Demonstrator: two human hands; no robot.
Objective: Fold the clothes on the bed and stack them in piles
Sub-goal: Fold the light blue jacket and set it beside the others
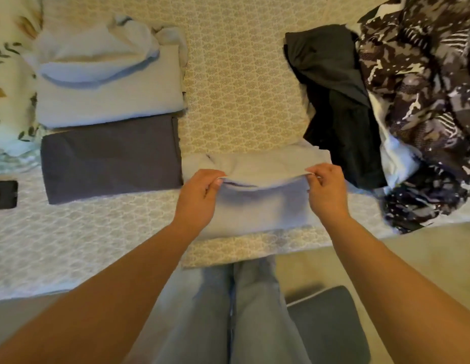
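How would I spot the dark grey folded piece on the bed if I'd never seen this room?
Start at the patterned bed and look to its left side. There, a pale folded garment lies farther from the person, and the grey piece lies just nearer. It is the only flat, dark grey rectangle; the black clothes on the right are crumpled.

A: Pale grey garment (251,203), centre, near bed edge. Partly folded, top edge lifted.

B: At 10 o'clock?

A: Folded dark grey piece (111,160), flat. Beyond it, folded pale hoodie (107,82).

B: At 2?

A: Black clothes (336,106), unfolded, crumpled heap.
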